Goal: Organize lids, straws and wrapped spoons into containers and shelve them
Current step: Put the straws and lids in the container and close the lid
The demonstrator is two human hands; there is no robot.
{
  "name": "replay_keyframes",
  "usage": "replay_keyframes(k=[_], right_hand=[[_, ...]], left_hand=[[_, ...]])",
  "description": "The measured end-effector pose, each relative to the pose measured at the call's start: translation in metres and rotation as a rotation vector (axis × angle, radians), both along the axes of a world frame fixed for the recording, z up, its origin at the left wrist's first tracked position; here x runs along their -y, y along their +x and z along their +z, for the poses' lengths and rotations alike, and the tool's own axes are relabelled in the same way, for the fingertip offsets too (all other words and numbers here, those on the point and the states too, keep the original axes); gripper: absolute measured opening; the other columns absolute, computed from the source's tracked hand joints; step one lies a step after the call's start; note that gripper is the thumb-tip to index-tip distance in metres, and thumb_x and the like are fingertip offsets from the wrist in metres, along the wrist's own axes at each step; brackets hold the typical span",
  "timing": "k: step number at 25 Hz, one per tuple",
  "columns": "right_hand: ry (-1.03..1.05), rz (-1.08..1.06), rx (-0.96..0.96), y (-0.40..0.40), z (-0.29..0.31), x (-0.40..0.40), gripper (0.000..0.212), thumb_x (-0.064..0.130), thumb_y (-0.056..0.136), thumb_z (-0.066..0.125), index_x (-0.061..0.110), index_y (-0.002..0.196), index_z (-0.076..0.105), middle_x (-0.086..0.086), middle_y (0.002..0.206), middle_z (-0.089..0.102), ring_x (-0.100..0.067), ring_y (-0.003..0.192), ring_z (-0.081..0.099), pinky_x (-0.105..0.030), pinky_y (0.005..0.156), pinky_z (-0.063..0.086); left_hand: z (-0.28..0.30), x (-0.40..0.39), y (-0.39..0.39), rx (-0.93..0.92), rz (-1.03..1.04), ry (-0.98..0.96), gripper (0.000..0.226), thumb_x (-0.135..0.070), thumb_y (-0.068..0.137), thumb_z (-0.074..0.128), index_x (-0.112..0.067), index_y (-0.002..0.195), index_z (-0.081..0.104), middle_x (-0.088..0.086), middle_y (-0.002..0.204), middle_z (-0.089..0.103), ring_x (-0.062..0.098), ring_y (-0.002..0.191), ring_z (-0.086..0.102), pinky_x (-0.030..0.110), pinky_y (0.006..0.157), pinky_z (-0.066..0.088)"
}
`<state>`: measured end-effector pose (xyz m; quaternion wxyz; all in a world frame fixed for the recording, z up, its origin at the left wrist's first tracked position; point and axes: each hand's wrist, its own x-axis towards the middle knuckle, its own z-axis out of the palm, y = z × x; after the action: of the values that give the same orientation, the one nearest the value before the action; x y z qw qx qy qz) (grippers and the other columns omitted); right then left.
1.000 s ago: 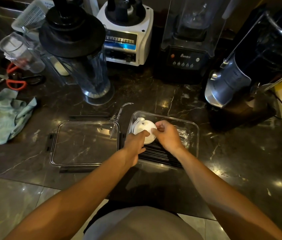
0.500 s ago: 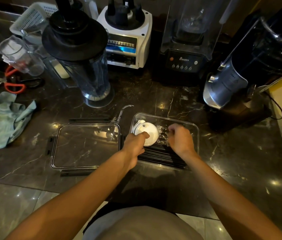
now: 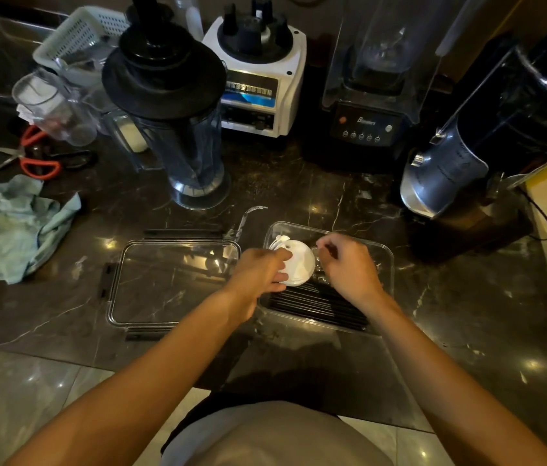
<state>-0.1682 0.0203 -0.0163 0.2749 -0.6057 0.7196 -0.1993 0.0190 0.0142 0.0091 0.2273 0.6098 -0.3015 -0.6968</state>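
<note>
Left hand [image 3: 258,274] grip curled on white lids [image 3: 297,262] inside clear container [image 3: 387,260]; right hand [image 3: 349,267] pinching wrapped spoon [image 3: 321,252] beside black straws [image 3: 319,302].

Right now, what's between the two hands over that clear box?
In the head view, white cup lids sit between the left hand and right hand; the left hand grips them.

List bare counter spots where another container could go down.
Free: between the cloth and the container lid; right of the clear container, below the grinder. Crowded: the back row of blenders, and around the scissors.
</note>
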Motion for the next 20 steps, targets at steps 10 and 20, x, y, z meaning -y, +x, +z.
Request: replay_keyframes(k=[10, 20], right_hand=[[0.099, 0.367, 0.094, 0.14, 0.016, 0.041, 0.043, 0.028, 0.096, 0.068, 0.019, 0.138, 0.061, -0.002, 0.131, 0.065, -0.017, 0.12, 0.062, -0.036, 0.102, 0.05], [0.289, 0.539, -0.416, 0.2, -0.041, 0.037, 0.064, 0.037, 0.099, 0.062, 0.014, 0.154, 0.038, -0.017, 0.162, 0.03, -0.036, 0.149, 0.027, -0.048, 0.117, 0.033]], left_hand=[[-0.006, 0.014, 0.139, 0.305, 0.174, -0.287, 0.027, -0.025, 0.094, 0.073, -0.01, 0.117, 0.07, 0.012, 0.106, 0.076, 0.021, 0.095, 0.074, 0.03, 0.075, 0.06], [-0.069, -0.032, 0.236, 0.911, 0.069, -0.246, 0.066, -0.036, 0.093, 0.072, -0.015, 0.149, 0.045, 0.02, 0.145, 0.048, 0.039, 0.132, 0.05, 0.053, 0.112, 0.044]])
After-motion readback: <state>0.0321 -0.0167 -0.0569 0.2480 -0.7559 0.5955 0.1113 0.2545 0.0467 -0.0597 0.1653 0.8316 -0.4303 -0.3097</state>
